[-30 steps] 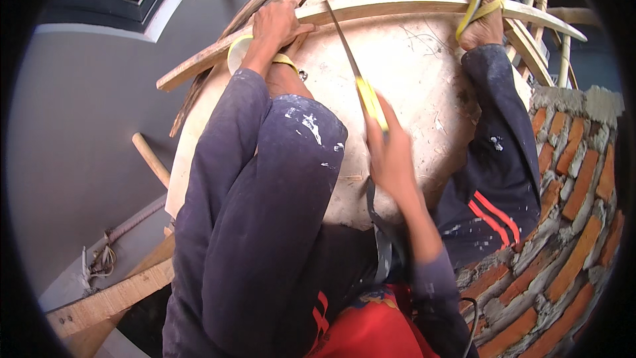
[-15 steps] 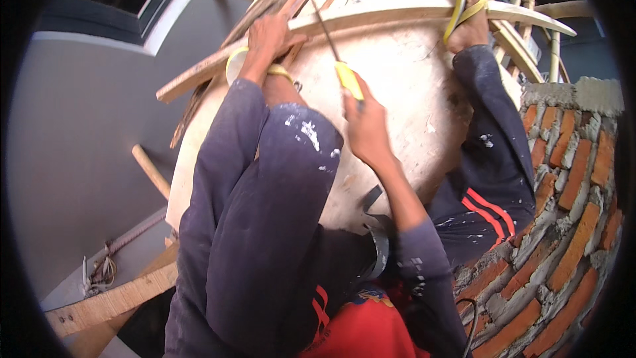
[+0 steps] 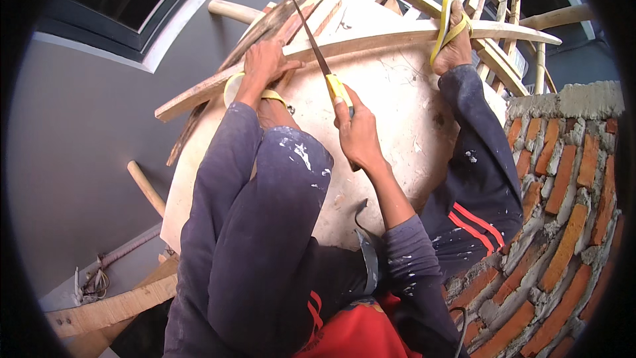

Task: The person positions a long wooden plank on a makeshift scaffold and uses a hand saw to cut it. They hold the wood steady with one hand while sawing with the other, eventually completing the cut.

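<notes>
My right hand (image 3: 358, 131) is wrapped round the yellow handle of a handsaw (image 3: 310, 36). Its long thin blade slants up and away, crossing a curved wooden strip (image 3: 384, 38). My left hand (image 3: 264, 66) grips that strip left of the blade, thumb stretched along it. Both my feet, in yellow flip-flops, rest at the strip: the left foot (image 3: 273, 114) beside my left hand, the right foot (image 3: 453, 45) towards its right end. Under it all lies a pale, worn board (image 3: 397, 126). Whether the blade has cut into the wood I cannot tell.
Rough wooden slats (image 3: 318, 16) lie beyond the strip at the upper left. Several poles and battens (image 3: 507, 59) stand crossed at the upper right. A brick wall (image 3: 556, 212) rises on the right, a grey wall (image 3: 86, 139) on the left. A curved timber (image 3: 119, 305) lies lower left.
The saw has slid forward, its handle now nearer the strip. My left hand keeps its grip and my feet stay put. The whole view has shifted slightly.
</notes>
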The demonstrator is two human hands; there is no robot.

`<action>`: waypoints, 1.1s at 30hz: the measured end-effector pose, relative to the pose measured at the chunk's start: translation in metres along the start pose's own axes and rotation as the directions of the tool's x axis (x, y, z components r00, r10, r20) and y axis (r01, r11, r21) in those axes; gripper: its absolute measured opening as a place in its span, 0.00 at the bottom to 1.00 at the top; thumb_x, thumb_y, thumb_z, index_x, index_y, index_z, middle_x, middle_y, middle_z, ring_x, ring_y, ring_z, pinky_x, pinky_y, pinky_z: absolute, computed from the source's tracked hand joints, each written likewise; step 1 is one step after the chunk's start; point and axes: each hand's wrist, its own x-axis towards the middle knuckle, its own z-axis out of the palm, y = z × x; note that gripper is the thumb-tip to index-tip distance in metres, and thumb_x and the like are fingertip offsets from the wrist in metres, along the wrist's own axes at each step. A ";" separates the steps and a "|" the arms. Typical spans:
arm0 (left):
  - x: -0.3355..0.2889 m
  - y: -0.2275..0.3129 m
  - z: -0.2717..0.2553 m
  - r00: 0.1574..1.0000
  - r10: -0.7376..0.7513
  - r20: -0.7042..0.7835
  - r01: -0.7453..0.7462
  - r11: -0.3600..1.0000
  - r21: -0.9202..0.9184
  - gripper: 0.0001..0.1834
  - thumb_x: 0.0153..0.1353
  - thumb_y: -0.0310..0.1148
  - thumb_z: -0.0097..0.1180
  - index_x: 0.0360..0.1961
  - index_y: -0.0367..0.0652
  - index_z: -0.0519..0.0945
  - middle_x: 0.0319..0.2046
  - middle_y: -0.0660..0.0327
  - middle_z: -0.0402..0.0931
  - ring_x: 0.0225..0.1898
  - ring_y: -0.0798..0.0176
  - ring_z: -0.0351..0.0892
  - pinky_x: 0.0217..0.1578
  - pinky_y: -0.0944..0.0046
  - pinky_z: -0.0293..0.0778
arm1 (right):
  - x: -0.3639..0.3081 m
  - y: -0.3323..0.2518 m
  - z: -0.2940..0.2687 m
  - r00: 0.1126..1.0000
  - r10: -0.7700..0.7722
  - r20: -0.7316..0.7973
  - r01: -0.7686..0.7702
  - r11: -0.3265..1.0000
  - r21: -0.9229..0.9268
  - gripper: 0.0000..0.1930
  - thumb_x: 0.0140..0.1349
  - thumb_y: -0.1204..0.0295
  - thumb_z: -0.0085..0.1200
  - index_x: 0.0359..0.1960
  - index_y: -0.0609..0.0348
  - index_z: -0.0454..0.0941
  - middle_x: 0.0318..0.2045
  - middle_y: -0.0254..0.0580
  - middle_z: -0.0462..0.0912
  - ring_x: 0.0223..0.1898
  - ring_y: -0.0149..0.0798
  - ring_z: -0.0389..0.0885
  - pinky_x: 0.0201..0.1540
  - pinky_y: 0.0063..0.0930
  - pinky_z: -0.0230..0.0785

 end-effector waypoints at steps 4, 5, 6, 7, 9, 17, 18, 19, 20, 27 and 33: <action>-0.001 0.000 -0.005 0.994 -0.067 0.083 0.067 0.998 -0.002 0.41 0.39 0.64 0.70 0.45 0.39 0.83 0.31 0.45 0.83 0.37 0.45 0.84 0.40 0.50 0.78 | -0.029 -0.010 -0.005 0.998 0.011 0.064 -0.012 1.000 0.021 0.22 0.71 0.66 0.44 0.64 0.63 0.65 0.19 0.41 0.74 0.22 0.32 0.72 0.29 0.30 0.68; 0.000 -0.010 -0.006 0.996 -0.078 0.049 0.079 0.997 -0.007 0.40 0.38 0.63 0.71 0.43 0.40 0.83 0.30 0.46 0.83 0.37 0.45 0.84 0.39 0.50 0.78 | -0.055 -0.012 -0.011 0.994 0.047 0.097 -0.048 0.999 0.011 0.23 0.71 0.66 0.44 0.64 0.65 0.64 0.26 0.53 0.77 0.26 0.43 0.77 0.33 0.35 0.70; -0.007 -0.021 -0.004 0.995 -0.099 0.028 0.100 0.995 -0.014 0.38 0.38 0.62 0.72 0.41 0.40 0.83 0.30 0.47 0.83 0.36 0.45 0.84 0.38 0.50 0.78 | -0.084 -0.009 -0.020 0.985 0.093 0.143 -0.094 0.996 -0.003 0.24 0.70 0.67 0.44 0.64 0.67 0.62 0.32 0.66 0.80 0.31 0.55 0.82 0.38 0.39 0.72; -0.010 -0.021 -0.002 0.994 -0.104 0.040 0.104 0.994 -0.018 0.38 0.38 0.62 0.72 0.41 0.40 0.83 0.30 0.47 0.83 0.36 0.45 0.84 0.38 0.50 0.78 | -0.099 -0.005 -0.029 0.992 0.029 0.125 -0.031 0.999 0.013 0.24 0.70 0.68 0.44 0.64 0.66 0.62 0.33 0.66 0.80 0.31 0.51 0.83 0.38 0.38 0.72; -0.012 -0.015 -0.008 0.991 -0.118 0.062 0.119 0.993 -0.004 0.37 0.38 0.61 0.72 0.41 0.41 0.83 0.30 0.47 0.82 0.36 0.45 0.83 0.38 0.49 0.78 | -0.115 0.003 -0.038 0.990 -0.106 0.090 0.100 0.993 0.066 0.24 0.70 0.69 0.45 0.65 0.65 0.61 0.34 0.66 0.80 0.31 0.44 0.83 0.38 0.36 0.72; -0.024 -0.003 -0.003 0.992 0.041 -0.116 -0.035 0.998 0.053 0.38 0.40 0.52 0.74 0.48 0.37 0.75 0.37 0.49 0.81 0.39 0.44 0.82 0.39 0.50 0.76 | -0.004 -0.012 0.009 0.997 0.027 0.070 -0.028 1.000 0.009 0.23 0.70 0.64 0.46 0.63 0.61 0.65 0.24 0.62 0.79 0.26 0.59 0.79 0.34 0.44 0.69; -0.028 -0.007 0.000 0.970 0.121 -0.211 -0.110 0.992 0.061 0.41 0.39 0.49 0.74 0.52 0.40 0.71 0.40 0.50 0.79 0.40 0.45 0.81 0.39 0.50 0.77 | -0.004 -0.014 0.006 0.994 0.053 0.101 -0.056 0.998 0.020 0.23 0.70 0.64 0.46 0.63 0.61 0.65 0.24 0.62 0.79 0.27 0.59 0.79 0.35 0.45 0.69; -0.030 -0.005 0.002 0.954 0.159 -0.255 -0.136 0.985 0.107 0.40 0.40 0.50 0.74 0.51 0.41 0.72 0.40 0.51 0.79 0.40 0.46 0.82 0.39 0.51 0.77 | -0.005 -0.015 0.002 0.993 0.051 0.104 -0.054 0.998 0.026 0.23 0.70 0.64 0.45 0.63 0.61 0.65 0.25 0.63 0.79 0.28 0.60 0.80 0.35 0.45 0.69; -0.031 -0.002 0.004 0.934 0.199 -0.296 -0.159 0.975 0.153 0.39 0.41 0.51 0.73 0.51 0.41 0.72 0.40 0.52 0.78 0.40 0.47 0.82 0.39 0.52 0.78 | -0.006 -0.015 -0.002 0.993 0.051 0.107 -0.055 0.998 0.032 0.23 0.70 0.65 0.45 0.63 0.61 0.64 0.25 0.63 0.79 0.29 0.61 0.80 0.36 0.46 0.69; -0.027 0.003 0.006 0.990 0.020 -0.141 0.004 0.986 0.167 0.36 0.42 0.52 0.71 0.50 0.45 0.73 0.38 0.55 0.78 0.39 0.52 0.83 0.36 0.54 0.80 | -0.086 0.004 -0.026 0.997 -0.025 0.074 0.024 1.000 0.018 0.24 0.70 0.66 0.45 0.65 0.61 0.63 0.19 0.55 0.76 0.20 0.48 0.77 0.30 0.40 0.69; -0.027 -0.005 0.010 0.978 0.045 -0.202 -0.015 0.989 0.150 0.32 0.44 0.51 0.71 0.46 0.44 0.75 0.36 0.57 0.79 0.37 0.52 0.83 0.36 0.55 0.79 | -0.102 -0.003 -0.039 0.985 0.098 0.143 -0.111 0.990 0.088 0.24 0.69 0.66 0.46 0.64 0.62 0.64 0.15 0.47 0.73 0.16 0.37 0.73 0.25 0.32 0.65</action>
